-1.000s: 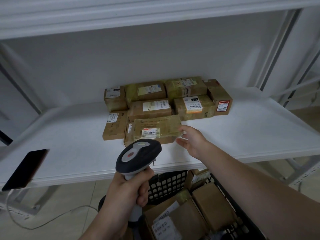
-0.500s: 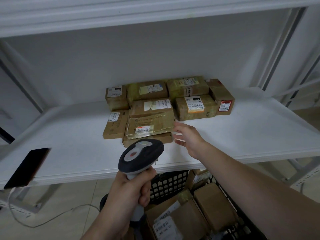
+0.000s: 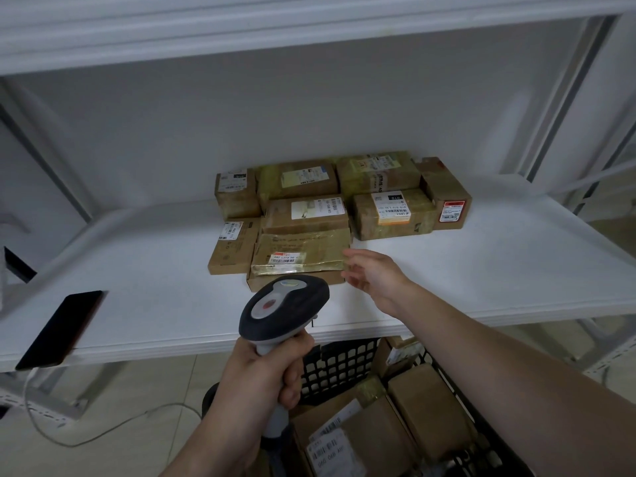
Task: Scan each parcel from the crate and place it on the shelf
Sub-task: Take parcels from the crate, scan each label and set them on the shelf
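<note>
My left hand point(image 3: 265, 370) grips the handle of a black and grey barcode scanner point(image 3: 284, 311), held upright in front of the white shelf point(image 3: 481, 270). A flat taped parcel point(image 3: 301, 251) lies on top of another box at the front of a cluster of several brown parcels point(image 3: 392, 213) on the shelf. My right hand point(image 3: 373, 273) hovers with relaxed fingers just right of that flat parcel and holds nothing. Below the shelf edge, a black plastic crate point(image 3: 340, 366) holds more cardboard parcels point(image 3: 426, 411).
A dark phone point(image 3: 62, 328) lies at the shelf's front left edge. A grey cable point(image 3: 103, 432) trails over the tiled floor below. Metal shelf uprights point(image 3: 564, 98) stand at the right. An upper shelf board point(image 3: 275, 25) hangs overhead.
My right hand pushed the flat parcel back onto the box on the shelf, let it go, and has drawn slightly away to the right. The scanner hand stays in place.
</note>
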Motion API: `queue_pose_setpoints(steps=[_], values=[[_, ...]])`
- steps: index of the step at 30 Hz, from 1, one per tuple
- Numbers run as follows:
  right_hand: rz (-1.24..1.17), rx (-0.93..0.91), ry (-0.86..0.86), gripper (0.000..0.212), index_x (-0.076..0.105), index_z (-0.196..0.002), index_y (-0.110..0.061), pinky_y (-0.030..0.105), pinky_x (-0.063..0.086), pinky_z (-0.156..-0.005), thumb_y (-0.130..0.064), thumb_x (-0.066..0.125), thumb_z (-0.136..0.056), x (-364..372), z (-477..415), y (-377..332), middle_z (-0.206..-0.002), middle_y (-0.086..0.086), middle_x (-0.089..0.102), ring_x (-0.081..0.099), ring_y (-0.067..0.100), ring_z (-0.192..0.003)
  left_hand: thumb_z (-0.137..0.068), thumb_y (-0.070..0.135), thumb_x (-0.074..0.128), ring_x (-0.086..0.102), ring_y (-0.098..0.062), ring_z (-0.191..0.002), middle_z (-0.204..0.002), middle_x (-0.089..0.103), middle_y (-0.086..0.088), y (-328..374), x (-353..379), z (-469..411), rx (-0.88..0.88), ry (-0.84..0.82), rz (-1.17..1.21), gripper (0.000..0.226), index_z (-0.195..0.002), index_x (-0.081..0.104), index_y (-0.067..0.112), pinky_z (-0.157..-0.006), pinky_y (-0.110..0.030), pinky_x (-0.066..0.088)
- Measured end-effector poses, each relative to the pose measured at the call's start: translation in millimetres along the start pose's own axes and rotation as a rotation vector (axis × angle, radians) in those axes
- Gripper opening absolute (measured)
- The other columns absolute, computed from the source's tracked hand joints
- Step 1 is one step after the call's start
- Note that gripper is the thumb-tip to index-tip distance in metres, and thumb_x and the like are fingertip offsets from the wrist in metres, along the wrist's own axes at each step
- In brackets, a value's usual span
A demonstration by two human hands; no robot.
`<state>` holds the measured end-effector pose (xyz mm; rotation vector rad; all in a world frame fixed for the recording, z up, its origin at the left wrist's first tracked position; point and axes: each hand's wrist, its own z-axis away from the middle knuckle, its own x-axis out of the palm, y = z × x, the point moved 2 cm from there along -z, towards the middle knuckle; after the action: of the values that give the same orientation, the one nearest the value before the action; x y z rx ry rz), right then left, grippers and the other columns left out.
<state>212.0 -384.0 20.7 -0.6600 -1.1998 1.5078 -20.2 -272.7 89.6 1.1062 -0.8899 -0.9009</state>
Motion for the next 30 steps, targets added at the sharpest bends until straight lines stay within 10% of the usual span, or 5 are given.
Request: queue_pose_setpoints(steps=[9,17,22,26,30], values=[[0.161,-0.124,0.05,0.029,0.076,-0.1,-0.027,0.037,0.05,-0.111,-0.001,0.067,-0.092,6.8,-2.5,-1.1,-0.099,0.0,0.07,0.067,0.026,-0.116,-0.089,0.01,0.069,0.036,-0.019,-0.043,-0.055,0.041,-0.013,1.6,-1.2,1.0,-0.005,-0.007,-0.014,0.024,-0.066,0.065,0.013,-0.047,-0.03,0.035],[0.117,-0.047,0.007,0.038,0.069,-0.127,-0.024,0.01,0.051,-0.078,-0.005,0.068,-0.094,7.7,-5.6,5.0,-0.125,0.008,0.068,0.069,0.008,-0.105,-0.09,0.011,0.069,0.036,-0.018,-0.042,-0.053,0.041,-0.011,2.4,-0.9,-0.8,0.006,0.014,-0.04,0.033,-0.058,0.063,0.018,-0.046,-0.031,0.034],[0.117,-0.039,0.011,0.048,0.062,-0.14,-0.021,0.027,0.057,-0.099,-0.009,0.07,-0.094,11.8,-9.9,3.8,-0.117,0.007,0.07,0.072,0.015,-0.104,-0.09,0.01,0.069,0.036,-0.018,-0.043,-0.054,0.041,-0.012,3.0,0.5,-1.2,-0.009,0.0,-0.034,0.03,-0.062,0.063,0.014,-0.047,-0.03,0.035],[0.36,-0.094,0.031,0.057,0.056,-0.146,-0.026,0.035,0.058,-0.097,-0.017,0.07,-0.091,15.8,-9.7,1.7,-0.095,0.002,0.07,0.068,0.019,-0.091,-0.091,0.012,0.069,0.035,-0.019,-0.041,-0.049,0.039,-0.01,2.3,1.7,-0.8,-0.006,0.011,-0.075,0.043,-0.05,0.056,0.017,-0.045,-0.03,0.036],[0.797,-0.351,0.088,0.055,0.053,-0.144,-0.021,0.033,0.05,-0.094,-0.027,0.069,-0.092,19.3,-6.9,0.9,-0.125,0.001,0.063,0.059,0.019,-0.109,-0.091,0.011,0.069,0.035,-0.019,-0.042,-0.05,0.039,-0.011,0.9,-1.5,-2.1,-0.004,0.032,-0.066,0.04,-0.053,0.056,0.015,-0.045,-0.031,0.034]])
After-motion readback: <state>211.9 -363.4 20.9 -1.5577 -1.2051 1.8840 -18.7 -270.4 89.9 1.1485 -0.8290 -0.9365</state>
